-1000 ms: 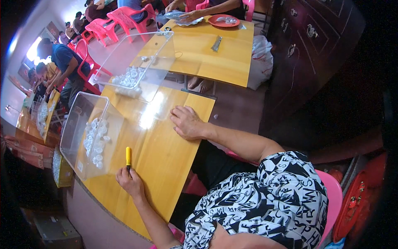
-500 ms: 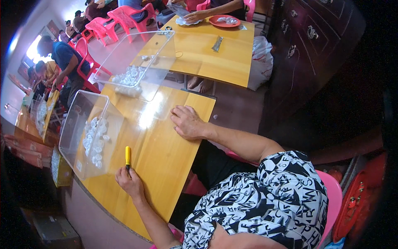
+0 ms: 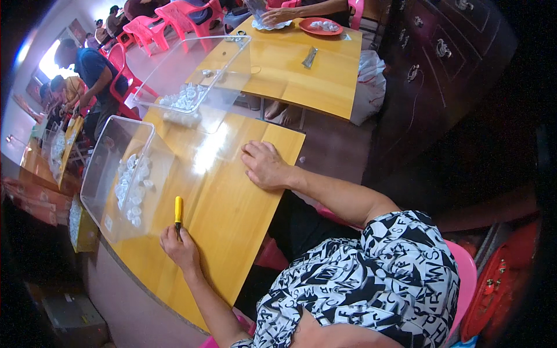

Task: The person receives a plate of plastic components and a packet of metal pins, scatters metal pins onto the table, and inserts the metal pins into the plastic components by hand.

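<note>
My left hand (image 3: 181, 248) rests on the near left part of the yellow wooden table (image 3: 223, 232). Its fingers are closed round the black lower part of a slim tool with a yellow handle (image 3: 178, 207), which points away from me. The tool's tip is hidden by the hand. Toward the table's right edge, my right hand (image 3: 266, 165) lies with its fingers curled under against the wood; whatever is inside, if anything, cannot be seen. Left of the tool, a clear plastic bin (image 3: 152, 129) lies on its side, with several small white translucent plastic pieces (image 3: 129, 185) in it.
A second clear bin (image 3: 246, 52) with similar white pieces stands farther off. On the adjoining table (image 3: 284, 75) are a red plate (image 3: 319, 33) and a small packet (image 3: 310, 57); another person's hand (image 3: 278, 17) works there. A dark drawer cabinet (image 3: 429, 69) stands at right.
The whole view has shifted slightly. Both my hands stay at about the same places on the table, and the yellow-handled tool remains in my left hand.
</note>
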Demonstrator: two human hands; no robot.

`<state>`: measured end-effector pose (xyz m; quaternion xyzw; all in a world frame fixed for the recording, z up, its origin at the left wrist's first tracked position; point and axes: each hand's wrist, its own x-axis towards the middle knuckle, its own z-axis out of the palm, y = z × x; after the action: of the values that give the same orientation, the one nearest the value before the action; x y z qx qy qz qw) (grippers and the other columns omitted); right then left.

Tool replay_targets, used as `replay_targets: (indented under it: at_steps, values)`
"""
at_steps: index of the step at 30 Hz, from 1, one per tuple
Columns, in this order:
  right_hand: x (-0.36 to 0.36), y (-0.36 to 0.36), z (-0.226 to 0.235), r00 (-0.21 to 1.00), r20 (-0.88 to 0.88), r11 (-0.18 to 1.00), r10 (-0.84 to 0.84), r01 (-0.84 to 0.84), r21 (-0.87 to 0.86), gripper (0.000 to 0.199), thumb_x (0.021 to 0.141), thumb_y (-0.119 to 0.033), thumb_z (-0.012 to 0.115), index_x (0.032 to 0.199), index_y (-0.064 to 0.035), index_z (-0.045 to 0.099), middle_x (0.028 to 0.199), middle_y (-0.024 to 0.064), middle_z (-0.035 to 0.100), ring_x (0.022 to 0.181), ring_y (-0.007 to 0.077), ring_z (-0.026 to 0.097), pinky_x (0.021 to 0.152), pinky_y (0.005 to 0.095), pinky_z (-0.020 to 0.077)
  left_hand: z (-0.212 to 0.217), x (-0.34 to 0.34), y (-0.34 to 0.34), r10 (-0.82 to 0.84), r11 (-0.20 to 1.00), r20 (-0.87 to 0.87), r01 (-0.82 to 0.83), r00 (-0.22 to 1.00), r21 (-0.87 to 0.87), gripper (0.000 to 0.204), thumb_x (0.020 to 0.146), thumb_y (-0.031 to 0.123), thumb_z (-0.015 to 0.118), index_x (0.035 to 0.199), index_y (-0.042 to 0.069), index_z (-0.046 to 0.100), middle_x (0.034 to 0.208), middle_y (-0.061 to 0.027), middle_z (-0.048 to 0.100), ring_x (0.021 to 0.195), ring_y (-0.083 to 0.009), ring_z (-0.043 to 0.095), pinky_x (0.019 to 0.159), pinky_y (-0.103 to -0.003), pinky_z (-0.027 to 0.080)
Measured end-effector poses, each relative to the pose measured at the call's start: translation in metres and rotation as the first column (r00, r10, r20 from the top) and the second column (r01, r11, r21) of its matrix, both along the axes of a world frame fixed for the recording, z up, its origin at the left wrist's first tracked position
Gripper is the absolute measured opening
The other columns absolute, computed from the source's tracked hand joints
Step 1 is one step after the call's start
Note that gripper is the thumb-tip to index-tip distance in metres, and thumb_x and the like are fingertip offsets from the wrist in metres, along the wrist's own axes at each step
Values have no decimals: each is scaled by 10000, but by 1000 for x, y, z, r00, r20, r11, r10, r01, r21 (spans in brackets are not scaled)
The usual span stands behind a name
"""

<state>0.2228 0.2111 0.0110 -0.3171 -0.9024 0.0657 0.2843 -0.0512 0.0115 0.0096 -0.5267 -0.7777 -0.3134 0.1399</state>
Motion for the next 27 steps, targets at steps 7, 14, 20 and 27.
replay_targets:
  at_steps: [7,14,20,27]
  values:
    - [-2,3,-4,1000,-9,1000,3,-3,-3,392,782,-183,632,1122,-2,556,1242,177,492,1221,364,427,1002,501,324,-3,-3,1,9,1000,-11,-9,1000,-2,175,803,50,623,949,-48,629,1007,-177,593,976,-338,536,860,-434,428]
    - [0,2,0,1000,-20,1000,5,-6,-24,384,776,-186,622,1098,19,580,1240,185,498,1228,347,419,1024,484,301,6,4,1,7,1000,18,-7,1000,-12,166,799,48,622,937,-45,628,1001,-177,590,966,-339,532,852,-434,432]
    - [-1,0,-6,1000,-25,1000,4,-4,-23,381,767,-180,617,1089,20,578,1241,190,496,1230,350,417,1018,489,306,-1,-2,-2,11,998,23,-10,1000,-55,202,803,72,629,972,-38,634,1024,-183,605,980,-347,542,872,-431,430]
    - [-1,2,-3,999,-31,999,18,-19,-27,396,765,-181,623,1102,22,572,1255,185,488,1237,353,412,1018,491,304,0,-2,0,14,1000,17,-14,1000,-14,205,804,63,625,977,-46,627,1029,-179,598,988,-345,537,874,-433,428]
